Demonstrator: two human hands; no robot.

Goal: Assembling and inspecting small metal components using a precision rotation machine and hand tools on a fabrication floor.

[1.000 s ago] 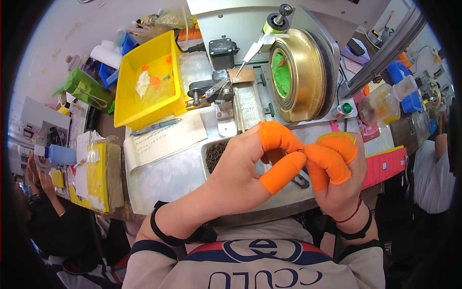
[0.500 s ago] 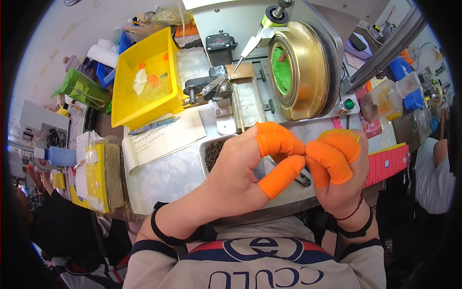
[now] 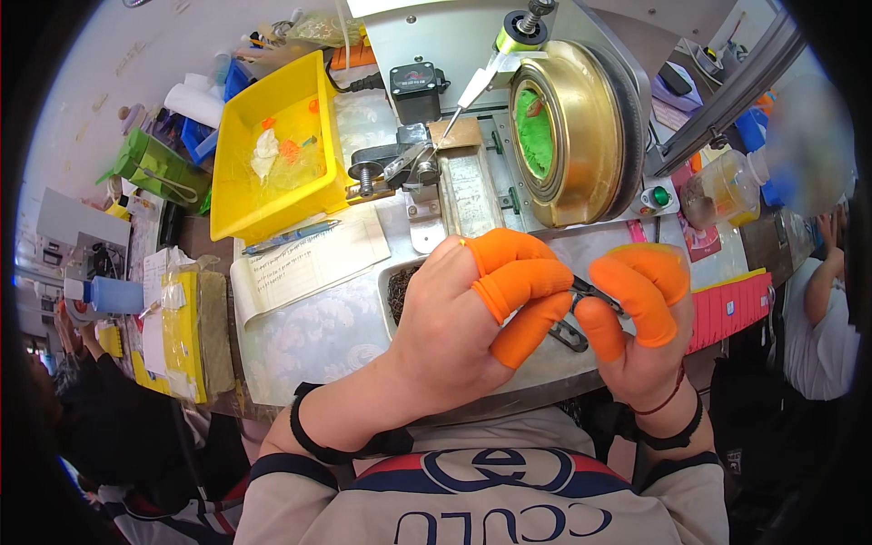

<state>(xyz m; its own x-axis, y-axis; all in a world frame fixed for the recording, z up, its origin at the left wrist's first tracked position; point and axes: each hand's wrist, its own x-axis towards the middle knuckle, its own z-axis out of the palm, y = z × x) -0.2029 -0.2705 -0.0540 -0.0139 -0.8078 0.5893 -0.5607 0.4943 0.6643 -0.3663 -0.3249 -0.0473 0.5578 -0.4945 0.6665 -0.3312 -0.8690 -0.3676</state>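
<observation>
My left hand (image 3: 463, 309), with orange finger covers on its thumb and fingers, is closed in a pinch above the front of the table. A small dark piece shows at its fingertips, too small to name. My right hand (image 3: 647, 313), with similar orange covers, faces it close by; its fingers are curled, with thumb and forefinger parted. Beneath and between the hands lies a dark metal tool (image 3: 569, 338), partly hidden, its kind unclear. Just left of my left hand sits a white tray (image 3: 385, 304) of dark, grainy bits, partly covered by that hand.
A brass-coloured wheel machine (image 3: 581, 136) with a green centre stands ahead. To its left are a clamp arm (image 3: 400, 159), yellow bin (image 3: 241, 195) and notebook (image 3: 313, 268) with a pen (image 3: 291, 236). A pink-red case (image 3: 731, 309) lies right. Other people sit at both sides.
The hands have drawn slightly apart; my right thumb and forefinger have parted, and more of the dark tool shows between. At the far right a person has leaned into view.
</observation>
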